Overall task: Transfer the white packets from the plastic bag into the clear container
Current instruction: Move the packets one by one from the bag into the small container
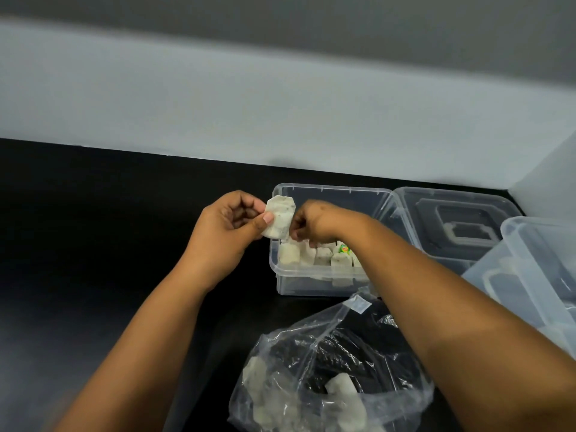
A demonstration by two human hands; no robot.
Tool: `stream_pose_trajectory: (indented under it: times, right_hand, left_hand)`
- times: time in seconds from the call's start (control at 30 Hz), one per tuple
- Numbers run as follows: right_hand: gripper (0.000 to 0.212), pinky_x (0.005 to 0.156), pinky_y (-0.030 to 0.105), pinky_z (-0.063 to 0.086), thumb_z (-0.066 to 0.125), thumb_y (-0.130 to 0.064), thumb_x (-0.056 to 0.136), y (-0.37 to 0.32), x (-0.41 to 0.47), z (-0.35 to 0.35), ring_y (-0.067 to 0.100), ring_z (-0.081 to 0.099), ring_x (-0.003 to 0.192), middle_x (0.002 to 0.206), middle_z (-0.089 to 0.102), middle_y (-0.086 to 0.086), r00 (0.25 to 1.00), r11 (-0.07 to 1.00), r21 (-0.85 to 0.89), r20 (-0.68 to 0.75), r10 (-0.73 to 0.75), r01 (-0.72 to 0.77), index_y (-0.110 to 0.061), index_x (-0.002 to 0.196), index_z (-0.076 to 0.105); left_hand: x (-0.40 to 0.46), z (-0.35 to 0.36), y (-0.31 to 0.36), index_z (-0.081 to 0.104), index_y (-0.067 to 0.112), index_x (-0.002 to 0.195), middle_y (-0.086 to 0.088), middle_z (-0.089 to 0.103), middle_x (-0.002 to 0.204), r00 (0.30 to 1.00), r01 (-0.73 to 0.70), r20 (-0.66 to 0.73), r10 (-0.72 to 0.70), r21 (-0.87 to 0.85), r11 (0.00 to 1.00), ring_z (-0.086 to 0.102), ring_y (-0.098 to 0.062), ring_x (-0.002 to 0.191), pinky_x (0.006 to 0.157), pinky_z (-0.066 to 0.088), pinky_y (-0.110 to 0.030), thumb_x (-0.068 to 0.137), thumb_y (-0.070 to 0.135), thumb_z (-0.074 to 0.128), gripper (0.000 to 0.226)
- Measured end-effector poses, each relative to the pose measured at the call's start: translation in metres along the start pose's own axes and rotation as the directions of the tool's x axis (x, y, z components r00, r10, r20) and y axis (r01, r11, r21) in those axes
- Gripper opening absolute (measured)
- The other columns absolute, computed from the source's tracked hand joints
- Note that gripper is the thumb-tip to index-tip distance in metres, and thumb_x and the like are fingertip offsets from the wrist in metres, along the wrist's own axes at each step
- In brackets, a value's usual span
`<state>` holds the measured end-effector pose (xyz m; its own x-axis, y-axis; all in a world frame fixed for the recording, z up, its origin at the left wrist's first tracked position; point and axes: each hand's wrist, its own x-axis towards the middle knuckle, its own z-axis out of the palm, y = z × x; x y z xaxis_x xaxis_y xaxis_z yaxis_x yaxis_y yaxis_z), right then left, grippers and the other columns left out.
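My left hand (227, 226) pinches a white packet (279, 221) between thumb and fingers, just above the left rim of the clear container (330, 285). My right hand (311, 224) touches the packet's right edge with curled fingers, hovering over the container. Inside the container lie several white packets (307, 255), one with a yellow-green tag (344, 249). The crumpled plastic bag (327, 369) lies open on the black table in front of the container, with several white packets (341, 388) still inside it.
A clear lid (458, 226) lies right of the container. Another clear box (536, 269) stands at the far right edge. A pale wall (280, 104) runs behind the black table (93, 229), with a corner at the right.
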<state>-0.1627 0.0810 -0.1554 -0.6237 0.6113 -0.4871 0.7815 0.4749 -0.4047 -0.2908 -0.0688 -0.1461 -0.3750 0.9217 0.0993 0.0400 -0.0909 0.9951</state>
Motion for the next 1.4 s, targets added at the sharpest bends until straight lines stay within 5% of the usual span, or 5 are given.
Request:
stream_pose_trajectory:
  times: [0.27, 0.5, 0.67, 0.93, 1.4]
  right_hand:
    - [0.022, 0.055, 0.024, 0.048, 0.052, -0.026, 0.098, -0.020, -0.070, -0.055, 0.013, 0.061, 0.061, 0.085, 0.072, 0.001, 0.930, 0.870, 0.433, -0.360, -0.071, 0.234, -0.013, 0.095, 0.070]
    - [0.007, 0.051, 0.017, 0.052, 0.072, -0.016, 0.086, -0.019, -0.085, -0.050, 0.008, 0.067, 0.065, 0.073, 0.070, 0.000, 0.925, 0.913, 0.308, -0.348, -0.154, 0.268, -0.012, 0.092, 0.072]
    - [0.003, 0.059, 0.023, 0.053, 0.072, -0.014, 0.085, -0.005, -0.071, -0.040, 0.005, 0.063, 0.059, 0.070, 0.069, -0.004, 0.951, 0.966, 0.190, -0.287, -0.116, 0.175, -0.015, 0.087, 0.071]
    - [0.016, 0.056, 0.020, 0.044, 0.067, -0.007, 0.086, 0.005, -0.034, 0.004, 0.006, 0.062, 0.060, 0.073, 0.067, -0.007, 0.995, 1.000, -0.019, 0.095, -0.009, 0.011, -0.020, 0.078, 0.065]
    - [0.012, 0.055, 0.022, 0.048, 0.066, -0.005, 0.086, 0.008, -0.026, 0.010, 0.009, 0.064, 0.064, 0.092, 0.074, 0.004, 0.998, 0.992, -0.116, 0.021, 0.054, -0.051, -0.008, 0.096, 0.071]
  left_hand:
    - [0.007, 0.013, -0.001, 0.064, 0.010, 0.088, -0.014, 0.067, 0.088, 1.000, 0.013, -0.007, -0.014, -0.022, 1.000, 0.064, -0.019, 0.081, 0.074, 0.058, -0.032, 0.083, 0.006, 0.070, 0.009]
    - [0.015, 0.023, -0.002, 0.065, 0.010, 0.088, -0.017, 0.069, 0.090, 1.000, -0.013, -0.026, 0.014, 0.040, 0.999, 0.066, -0.023, 0.081, 0.076, 0.058, -0.036, 0.083, 0.009, 0.071, 0.008]
    - [0.017, 0.018, -0.015, 0.060, 0.019, 0.094, 0.004, 0.064, 0.089, 0.979, 0.043, -0.197, 0.049, 0.435, 0.899, 0.061, -0.009, 0.082, 0.073, 0.053, -0.025, 0.085, 0.025, 0.069, 0.014]
    - [0.010, 0.013, -0.023, 0.061, 0.018, 0.106, 0.003, 0.069, 0.090, 0.973, 0.233, -0.090, -0.215, 0.396, 0.888, 0.065, -0.012, 0.082, 0.077, 0.057, -0.036, 0.086, 0.030, 0.068, 0.024]
    - [0.004, 0.016, -0.021, 0.063, 0.019, 0.104, 0.002, 0.070, 0.089, 0.973, 0.232, -0.100, -0.210, 0.419, 0.878, 0.067, -0.015, 0.083, 0.077, 0.058, -0.040, 0.087, 0.032, 0.066, 0.021]
